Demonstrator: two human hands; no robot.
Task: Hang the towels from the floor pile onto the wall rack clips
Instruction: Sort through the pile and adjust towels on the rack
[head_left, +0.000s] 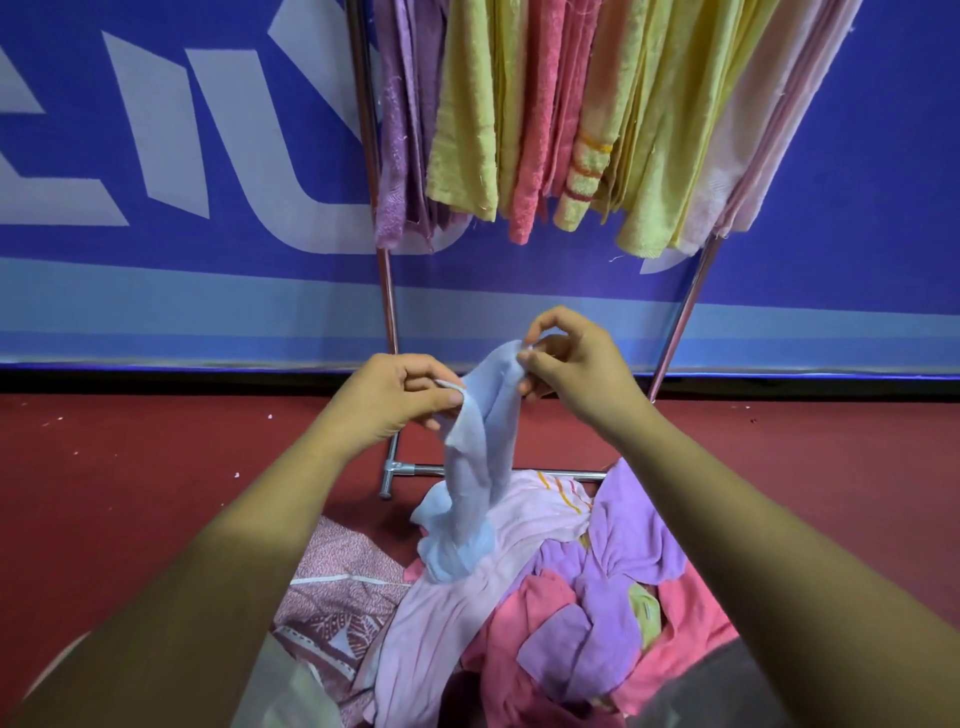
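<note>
L hand (395, 400) & R hand (576, 369) each pinch blue towel (472, 499) by top edge; its length hangs down onto floor pile (597, 597). Rack (388, 296) straight up ahead, R hand higher, nearer.

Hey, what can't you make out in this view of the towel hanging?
Head view only.
The rack clips: cut off by the upper edge, above the hanging towels.
Near part of the floor pile: behind both forearms, cut by the lower edge.
Full shape of the light blue towel: bunched between the left hand and right hand.
</note>
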